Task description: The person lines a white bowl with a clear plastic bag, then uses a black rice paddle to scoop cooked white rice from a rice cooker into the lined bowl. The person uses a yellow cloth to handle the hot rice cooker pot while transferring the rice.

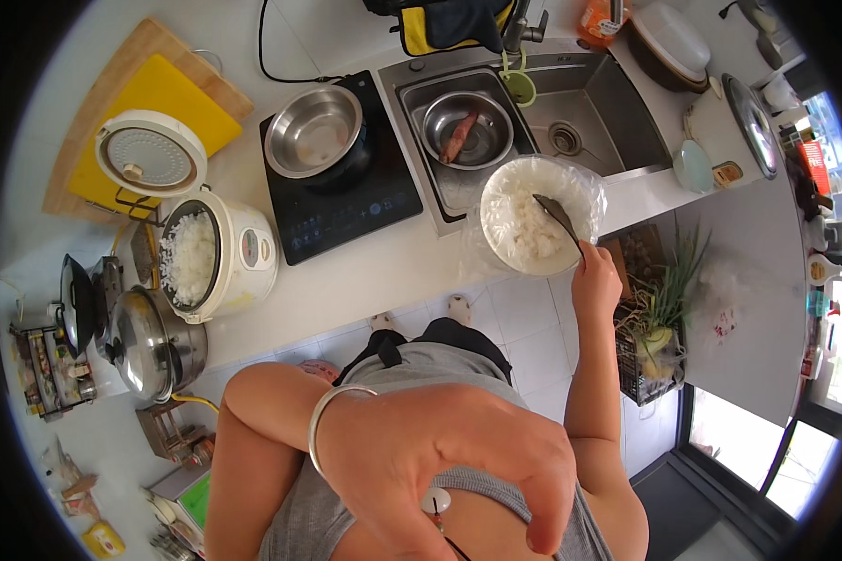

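Observation:
In my right hand is the handle of a dark rice paddle. Its blade rests on white rice in a round bowl lined with clear plastic film, which spreads past the rim. The bowl sits at the counter's front edge by the sink. My left hand, wearing a silver bangle, is raised close to the camera. Its fingers are bent and apart with nothing visible between them; some fingertips run out of the frame. An open rice cooker full of rice stands on the left.
A metal basin sits on the black induction hob. Inside the sink, another metal bowl holds a reddish-brown piece of food. Yellow and wooden boards lean at the back left. A crate of green vegetables stands below right.

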Demonstrator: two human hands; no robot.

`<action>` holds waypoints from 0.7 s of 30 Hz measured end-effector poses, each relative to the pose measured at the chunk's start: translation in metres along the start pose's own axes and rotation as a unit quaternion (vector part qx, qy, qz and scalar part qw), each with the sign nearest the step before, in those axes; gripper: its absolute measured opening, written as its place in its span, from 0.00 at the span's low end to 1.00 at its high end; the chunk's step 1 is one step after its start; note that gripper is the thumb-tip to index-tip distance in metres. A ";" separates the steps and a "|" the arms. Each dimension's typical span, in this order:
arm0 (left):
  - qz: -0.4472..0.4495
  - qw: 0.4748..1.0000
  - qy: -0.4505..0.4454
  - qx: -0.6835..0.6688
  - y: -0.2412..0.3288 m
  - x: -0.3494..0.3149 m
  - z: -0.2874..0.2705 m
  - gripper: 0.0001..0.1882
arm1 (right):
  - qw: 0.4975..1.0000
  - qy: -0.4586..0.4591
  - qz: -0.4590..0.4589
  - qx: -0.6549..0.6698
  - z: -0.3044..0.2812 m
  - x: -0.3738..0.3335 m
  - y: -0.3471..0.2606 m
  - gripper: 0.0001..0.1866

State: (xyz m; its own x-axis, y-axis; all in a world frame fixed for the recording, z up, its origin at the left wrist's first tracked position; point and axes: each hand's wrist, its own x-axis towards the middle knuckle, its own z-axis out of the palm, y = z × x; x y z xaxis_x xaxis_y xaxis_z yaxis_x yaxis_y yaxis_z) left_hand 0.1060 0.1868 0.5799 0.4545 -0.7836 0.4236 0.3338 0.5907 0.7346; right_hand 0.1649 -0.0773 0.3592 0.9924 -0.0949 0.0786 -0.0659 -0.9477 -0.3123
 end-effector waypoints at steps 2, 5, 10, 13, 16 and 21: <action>-0.012 1.000 0.003 -0.005 0.002 -0.006 0.001 0.24 | 1.000 -0.014 0.011 -0.020 0.003 0.004 0.003 0.15; 0.103 0.995 -0.002 -0.019 -0.012 -0.020 0.003 0.31 | 0.999 -0.031 0.034 0.016 0.001 0.002 -0.002 0.16; 0.284 0.956 0.008 0.078 -0.008 -0.044 0.010 0.40 | 0.987 0.122 -0.060 0.089 -0.006 -0.003 -0.011 0.14; 0.328 0.931 0.049 0.151 0.004 -0.062 0.021 0.45 | 0.968 0.139 -0.081 0.192 -0.008 -0.006 -0.030 0.11; 0.323 0.936 0.053 0.129 0.013 -0.090 0.031 0.47 | 0.953 0.138 -0.136 0.231 -0.014 -0.003 -0.074 0.10; 0.347 0.920 0.075 0.165 0.029 -0.134 0.047 0.49 | 0.919 0.041 -0.226 0.321 -0.007 -0.003 -0.160 0.10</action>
State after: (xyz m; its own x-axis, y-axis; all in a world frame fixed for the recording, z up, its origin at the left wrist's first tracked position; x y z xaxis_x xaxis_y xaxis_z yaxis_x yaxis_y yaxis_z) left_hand 0.0161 0.2999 0.5694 0.5801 -0.1896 0.7922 -0.3380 0.8288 0.4459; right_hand 0.1719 0.0727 0.4153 0.8909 0.2161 0.3996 0.4512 -0.5229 -0.7231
